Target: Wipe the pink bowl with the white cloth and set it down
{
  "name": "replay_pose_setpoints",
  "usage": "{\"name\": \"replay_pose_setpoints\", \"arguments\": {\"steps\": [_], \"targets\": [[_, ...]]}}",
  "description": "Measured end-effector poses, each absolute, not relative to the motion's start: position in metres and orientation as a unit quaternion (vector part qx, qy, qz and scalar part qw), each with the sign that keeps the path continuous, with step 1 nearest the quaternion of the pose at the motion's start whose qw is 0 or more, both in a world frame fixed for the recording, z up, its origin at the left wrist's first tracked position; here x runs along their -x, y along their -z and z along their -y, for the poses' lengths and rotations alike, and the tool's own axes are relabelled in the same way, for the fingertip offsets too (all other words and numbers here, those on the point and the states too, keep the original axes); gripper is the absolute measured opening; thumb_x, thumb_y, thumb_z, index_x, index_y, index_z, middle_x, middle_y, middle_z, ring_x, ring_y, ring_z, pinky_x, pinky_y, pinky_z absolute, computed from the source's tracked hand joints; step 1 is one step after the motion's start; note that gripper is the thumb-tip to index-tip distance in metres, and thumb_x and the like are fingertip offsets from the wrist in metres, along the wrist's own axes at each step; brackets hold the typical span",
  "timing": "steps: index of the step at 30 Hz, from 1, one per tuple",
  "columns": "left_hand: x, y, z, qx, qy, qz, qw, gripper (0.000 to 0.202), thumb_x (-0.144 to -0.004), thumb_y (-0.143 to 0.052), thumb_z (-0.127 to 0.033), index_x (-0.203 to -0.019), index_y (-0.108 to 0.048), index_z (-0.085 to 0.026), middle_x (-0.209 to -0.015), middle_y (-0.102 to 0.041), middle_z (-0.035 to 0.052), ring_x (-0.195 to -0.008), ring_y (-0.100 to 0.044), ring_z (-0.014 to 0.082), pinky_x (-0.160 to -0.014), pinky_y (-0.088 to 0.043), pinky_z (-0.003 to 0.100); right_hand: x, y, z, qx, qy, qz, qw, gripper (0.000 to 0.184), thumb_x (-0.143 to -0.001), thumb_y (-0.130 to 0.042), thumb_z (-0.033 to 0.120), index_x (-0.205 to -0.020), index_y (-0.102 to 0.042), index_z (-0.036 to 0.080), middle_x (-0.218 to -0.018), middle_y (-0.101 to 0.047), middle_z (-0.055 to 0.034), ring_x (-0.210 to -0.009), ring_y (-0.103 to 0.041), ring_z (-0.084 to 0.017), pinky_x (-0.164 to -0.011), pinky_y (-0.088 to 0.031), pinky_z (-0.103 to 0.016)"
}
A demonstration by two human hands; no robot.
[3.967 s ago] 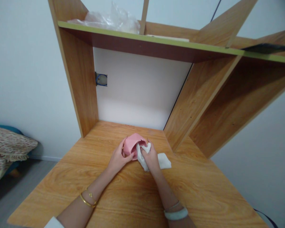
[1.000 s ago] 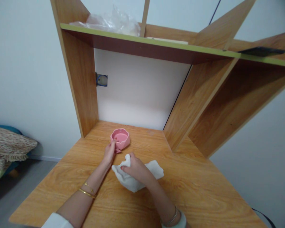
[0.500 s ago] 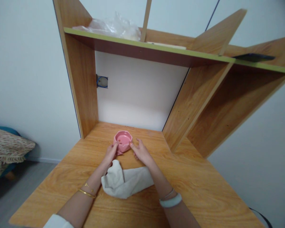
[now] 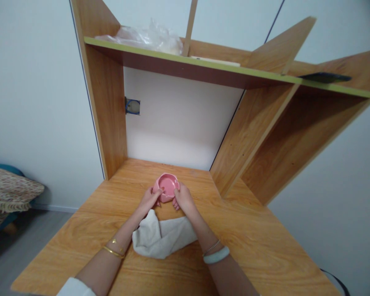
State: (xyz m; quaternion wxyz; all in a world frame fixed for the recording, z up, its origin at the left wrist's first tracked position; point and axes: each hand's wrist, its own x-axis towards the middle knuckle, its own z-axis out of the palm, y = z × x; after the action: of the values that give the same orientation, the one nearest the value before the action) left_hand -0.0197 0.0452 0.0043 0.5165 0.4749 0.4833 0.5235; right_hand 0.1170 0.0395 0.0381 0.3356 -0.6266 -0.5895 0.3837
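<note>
A pink ashtray (image 4: 169, 186) with a faceted outside and a round hollow is held between both hands above the wooden desk. My left hand (image 4: 151, 199) grips its left side, the thumb over the rim and the fingers underneath. On the opposite side, my right hand (image 4: 183, 198) pinches the rim with the thumb, its fingers curled below. A crumpled, folded light grey cloth (image 4: 163, 238) lies on the desk between my forearms, nearer to me than the ashtray.
The wooden desk (image 4: 259, 246) has upright panels and a shelf (image 4: 185, 63) above. On the shelf are a clear plastic bag (image 4: 151, 39), a flat pale item (image 4: 216, 61) and a dark flat item (image 4: 325, 77). An uncovered wall socket box (image 4: 132, 106) is at the back left. A draped blanket (image 4: 12, 189) is at far left.
The ashtray has moved a little to the right and tilted toward me. My right hand, whose fingers were spread at its edge, has closed on its right side.
</note>
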Motion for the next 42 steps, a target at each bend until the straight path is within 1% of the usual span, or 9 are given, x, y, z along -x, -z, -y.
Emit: {"name": "replay_pose_setpoints", "arguments": {"steps": [5,10,15,19,24,29,33,39,42], "targets": [[0.019,0.002,-0.047,-0.502,-0.510,-0.477,0.510,0.036,-0.063,-0.063,-0.046,-0.076,-0.052,-0.013,-0.040,-0.051,-0.0064,-0.028,-0.044,0.0070,-0.033,-0.036,0.018,-0.126,-0.034,-0.044,0.639,-0.369,0.590,0.329,0.025,-0.080,-0.034,0.009,-0.098,-0.050,0.012,-0.031,-0.043,0.0095,-0.025,-0.044,-0.008,-0.029,-0.033,-0.013],[0.016,0.009,-0.048,-0.529,-0.499,-0.460,0.510,0.045,-0.063,-0.062,-0.052,-0.083,-0.054,-0.012,-0.049,-0.054,-0.0054,-0.030,-0.045,0.0059,-0.034,-0.039,0.018,-0.134,-0.037,-0.046,0.643,-0.375,0.586,0.322,0.026,-0.080,-0.034,0.009,-0.098,-0.052,0.013,-0.031,-0.044,0.0097,-0.026,-0.045,-0.008,-0.030,-0.035,-0.013],[0.016,0.015,-0.051,-0.551,-0.481,-0.436,0.525,0.052,-0.065,-0.055,-0.060,-0.084,-0.057,-0.011,-0.067,-0.062,0.0018,-0.036,-0.047,0.0047,-0.037,-0.041,0.019,-0.163,-0.043,-0.048,0.667,-0.373,0.559,0.323,0.022,-0.082,-0.035,0.012,-0.090,-0.055,0.012,-0.030,-0.046,0.0071,-0.026,-0.046,-0.009,-0.030,-0.036,-0.013],[0.018,0.017,-0.055,-0.557,-0.472,-0.429,0.532,0.054,-0.067,-0.050,-0.062,-0.080,-0.058,-0.010,-0.068,-0.062,0.0043,-0.037,-0.046,0.0050,-0.038,-0.041,0.019,-0.204,-0.046,-0.048,0.699,-0.360,0.525,0.325,0.022,-0.083,-0.034,0.013,-0.085,-0.056,0.011,-0.029,-0.048,0.0046,-0.026,-0.047,-0.011,-0.030,-0.037,-0.016],[0.018,0.016,-0.054,-0.565,-0.463,-0.423,0.535,0.046,-0.072,-0.051,-0.056,-0.076,-0.060,-0.011,-0.066,-0.062,0.0038,-0.038,-0.046,0.0046,-0.040,-0.040,0.018,-0.248,-0.048,-0.045,0.740,-0.343,0.476,0.328,0.022,-0.084,-0.035,0.014,-0.080,-0.056,0.011,-0.030,-0.050,0.0018,-0.029,-0.050,-0.013,-0.031,-0.039,-0.018],[0.020,0.015,-0.052,-0.569,-0.456,-0.424,0.537,0.034,-0.075,-0.051,-0.046,-0.077,-0.060,-0.012,-0.067,-0.062,0.0026,-0.038,-0.044,0.0037,-0.041,-0.039,0.017,-0.263,-0.046,-0.041,0.759,-0.343,0.447,0.327,0.026,-0.084,-0.035,0.011,-0.066,-0.053,0.014,-0.030,-0.050,0.0006,-0.027,-0.049,-0.012,-0.029,-0.039,-0.017],[0.021,0.017,-0.054,-0.569,-0.446,-0.426,0.543,0.027,-0.074,-0.053,-0.039,-0.082,-0.059,-0.014,-0.066,-0.061,0.0017,-0.042,-0.048,0.0058,-0.041,-0.039,0.017,-0.262,-0.042,-0.042,0.763,-0.344,0.439,0.327,0.029,-0.083,-0.039,0.012,-0.056,-0.050,0.016,-0.030,-0.049,0.0000,-0.027,-0.047,-0.011,-0.029,-0.039,-0.017],[0.021,0.018,-0.057,-0.573,-0.430,-0.429,0.551,0.025,-0.074,-0.052,-0.036,-0.083,-0.057,-0.013,-0.065,-0.061,0.0015,-0.038,-0.045,0.0046,-0.041,-0.041,0.018,-0.263,-0.038,-0.043,0.765,-0.327,0.450,0.324,0.027,-0.082,-0.036,0.011,-0.063,-0.055,0.011,-0.031,-0.049,-0.0011,-0.027,-0.047,-0.012,-0.031,-0.040,-0.020],[0.022,0.016,-0.055,-0.576,-0.427,-0.430,0.548,0.025,-0.073,-0.052,-0.036,-0.081,-0.057,-0.013,-0.063,-0.060,0.0008,-0.038,-0.044,0.0044,-0.043,-0.041,0.019,-0.264,-0.042,-0.039,0.764,-0.302,0.465,0.328,0.024,-0.082,-0.036,0.013,-0.082,-0.059,0.006,-0.035,-0.052,-0.0014,-0.031,-0.049,-0.014,-0.036,-0.043,-0.022]]}}
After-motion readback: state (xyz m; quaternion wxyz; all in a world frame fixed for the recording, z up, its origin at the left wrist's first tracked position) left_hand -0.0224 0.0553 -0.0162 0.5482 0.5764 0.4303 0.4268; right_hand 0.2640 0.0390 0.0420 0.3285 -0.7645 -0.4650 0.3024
